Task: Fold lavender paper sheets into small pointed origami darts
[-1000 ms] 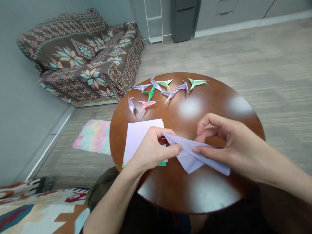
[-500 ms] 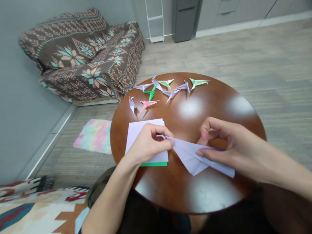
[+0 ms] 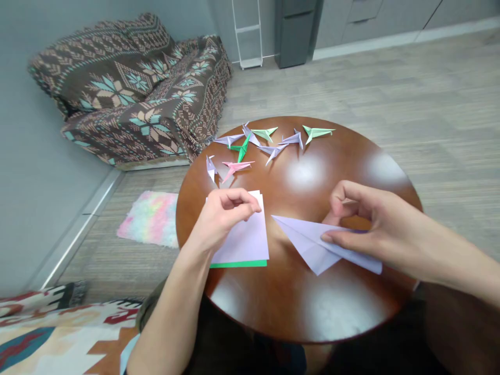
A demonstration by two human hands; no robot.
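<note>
Head feed, both hands over the round table (image 3: 273, 307). Main change: my left hand (image 3: 224, 213) has come off the folded paper (image 3: 302, 239) and drawn back toward the stack of sheets (image 3: 244, 242). Its fingers are loosely curled, released, with nothing I can see between them; whether the hand touches the stack I can't tell.

My right hand (image 3: 363, 224) alone has the paper now — thumb on the near face, fingers behind, grasping it toward the right end. The piece sits right of the stack, above the table's near half, its long point aimed left and a second corner hanging down. Can't tell if that corner meets the wood.

What it means: the point is free, and all the steadying falls to one pinch — likely a light, easily tilted hold. Paper birds (image 3: 236, 167) lie apart from both hands, toward the far edge.
</note>
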